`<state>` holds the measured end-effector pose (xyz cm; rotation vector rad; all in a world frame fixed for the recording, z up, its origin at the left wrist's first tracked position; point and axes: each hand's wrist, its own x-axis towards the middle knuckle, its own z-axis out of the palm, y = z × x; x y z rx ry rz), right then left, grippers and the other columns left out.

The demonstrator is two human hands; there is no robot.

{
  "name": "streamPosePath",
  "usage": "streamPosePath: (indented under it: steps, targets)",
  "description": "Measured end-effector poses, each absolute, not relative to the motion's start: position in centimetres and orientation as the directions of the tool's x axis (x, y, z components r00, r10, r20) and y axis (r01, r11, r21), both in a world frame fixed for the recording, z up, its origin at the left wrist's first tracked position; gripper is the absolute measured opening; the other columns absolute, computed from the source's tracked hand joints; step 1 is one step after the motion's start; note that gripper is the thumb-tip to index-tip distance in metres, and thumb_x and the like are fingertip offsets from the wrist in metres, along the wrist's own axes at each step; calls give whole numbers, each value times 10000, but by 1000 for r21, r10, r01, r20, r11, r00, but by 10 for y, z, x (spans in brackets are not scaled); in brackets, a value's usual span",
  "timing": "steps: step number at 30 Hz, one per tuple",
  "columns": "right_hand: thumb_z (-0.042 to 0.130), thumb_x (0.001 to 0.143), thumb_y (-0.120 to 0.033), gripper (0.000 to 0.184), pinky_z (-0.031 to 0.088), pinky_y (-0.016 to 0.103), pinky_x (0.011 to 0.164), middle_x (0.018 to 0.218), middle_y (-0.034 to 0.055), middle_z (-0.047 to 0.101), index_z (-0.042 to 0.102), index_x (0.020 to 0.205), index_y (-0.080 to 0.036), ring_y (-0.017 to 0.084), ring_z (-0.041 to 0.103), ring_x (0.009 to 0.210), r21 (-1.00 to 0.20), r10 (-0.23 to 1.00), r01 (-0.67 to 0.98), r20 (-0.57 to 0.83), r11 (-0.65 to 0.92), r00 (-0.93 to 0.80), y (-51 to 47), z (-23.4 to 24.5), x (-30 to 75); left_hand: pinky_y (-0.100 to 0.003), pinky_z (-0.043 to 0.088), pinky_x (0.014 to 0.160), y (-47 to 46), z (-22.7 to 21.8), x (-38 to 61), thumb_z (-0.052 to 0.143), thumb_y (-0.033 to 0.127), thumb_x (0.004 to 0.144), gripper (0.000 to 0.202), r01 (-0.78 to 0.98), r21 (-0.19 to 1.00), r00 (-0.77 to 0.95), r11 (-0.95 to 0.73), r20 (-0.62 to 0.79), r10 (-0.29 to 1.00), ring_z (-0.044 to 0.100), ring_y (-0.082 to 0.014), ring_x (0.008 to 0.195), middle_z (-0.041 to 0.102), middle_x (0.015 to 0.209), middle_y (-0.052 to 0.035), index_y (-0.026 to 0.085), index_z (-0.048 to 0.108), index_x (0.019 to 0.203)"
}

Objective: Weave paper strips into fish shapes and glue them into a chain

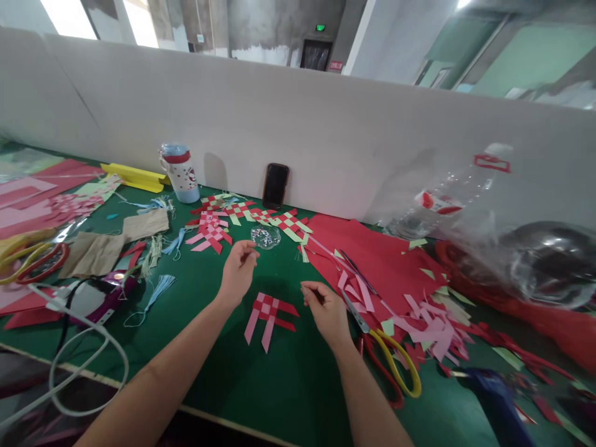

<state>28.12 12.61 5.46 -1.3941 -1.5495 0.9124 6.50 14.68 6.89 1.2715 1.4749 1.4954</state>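
Over a green tabletop [233, 379], the left hand [238, 273], fingertips drawn together, hovers just beside a clear dish [278, 241] of tiny pieces. Toward the front edge lies a woven pink-and-red paper piece [268, 309], its red strips [288, 308] pointing toward the nearer right hand [328, 313], fingers narrowly curled. Whether either hand holds anything small cannot be told.

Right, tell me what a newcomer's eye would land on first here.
Probably the pink-and-red woven piece on the green table, nearer than the left hand and left of the right hand. Next, the big red paper right of centre, and the scissors beside the right hand.
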Motion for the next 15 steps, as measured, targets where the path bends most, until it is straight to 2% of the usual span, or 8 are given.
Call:
streamPosePath:
  steps: [4,9,15]
  targets:
    - [592,817,-456,301,513,327,675,785,56,699,702,922,-196,201,640,693,-888,990,439,134,140,-45,127,50,282,-269,468,688,163,52,45,520,146,826,291,329,937,-378,-119,246,893,567,-146,842,525,1144,-73,210,519,1109]
    - [563,839,-465,311,514,319,655,815,69,706,684,930,-193,203,644,702,-854,987,496,153,159,-53,128,47,283,-287,482,703,168,36,42,522,89,784,350,460,882,-350,-104,287,892,583,-169,881,517,1130,-71,218,536,1110]
    - [520,872,-454,299,516,311,614,787,66,711,666,912,-197,198,646,665,-800,974,558,214,219,-76,130,57,280,-277,480,704,170,36,43,501,96,798,355,526,847,-334,-69,281,900,605,-161,877,547,1110,-57,222,520,1129]
